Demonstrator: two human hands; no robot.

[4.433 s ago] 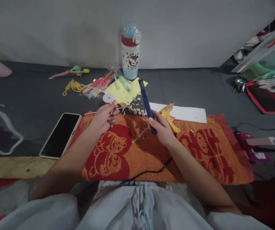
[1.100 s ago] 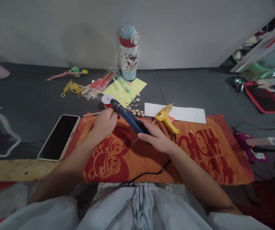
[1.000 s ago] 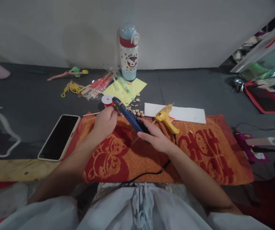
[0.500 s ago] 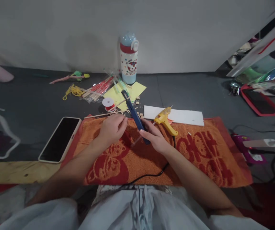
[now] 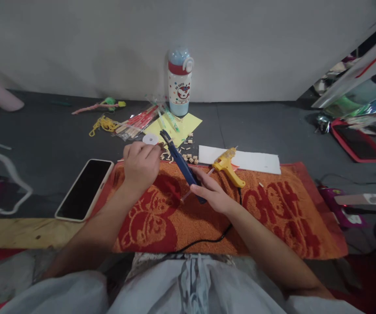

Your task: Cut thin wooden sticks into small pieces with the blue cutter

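Note:
My right hand (image 5: 209, 192) is closed round the handle of a dark blue cutter (image 5: 179, 161), whose tip points up and left toward my left hand. My left hand (image 5: 140, 165) is curled at the far edge of the orange and red towel (image 5: 273, 209), fingers bent round something small I cannot make out. A small red spool with a white top (image 5: 150, 139) sits just beyond its fingertips. Short cut wooden pieces (image 5: 188, 155) lie scattered between the two hands.
A yellow glue gun (image 5: 227, 165) rests on the towel beside a white strip (image 5: 256, 158). A phone (image 5: 85, 188) lies at the left. A blue and red bottle (image 5: 179, 83), yellow paper (image 5: 175, 126) and stick packets (image 5: 138, 120) stand near the wall. Clutter fills the right edge.
My left hand has moved forward to the towel's far edge by the spool. The cutter's tip has swung left again, toward that hand. The long thin stick is no longer visible.

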